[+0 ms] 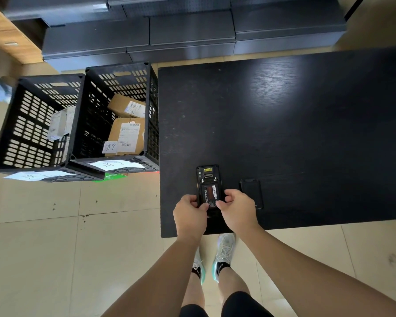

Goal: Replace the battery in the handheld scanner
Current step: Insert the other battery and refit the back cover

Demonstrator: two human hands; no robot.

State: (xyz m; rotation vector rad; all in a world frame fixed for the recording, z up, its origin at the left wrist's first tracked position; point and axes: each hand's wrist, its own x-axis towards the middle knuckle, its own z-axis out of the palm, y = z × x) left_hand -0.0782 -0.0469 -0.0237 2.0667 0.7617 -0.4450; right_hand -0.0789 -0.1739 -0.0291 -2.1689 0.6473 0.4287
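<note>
I count one scanner [208,179] with one battery [211,193] in it, one loose back cover [250,192] on my one dark surface [284,133], two black crates [39,124] and two brown parcels [126,136].

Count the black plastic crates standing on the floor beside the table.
2. One crate stands farther left; the other crate, holding cardboard boxes, stands right against the table. None seems hidden.
</note>
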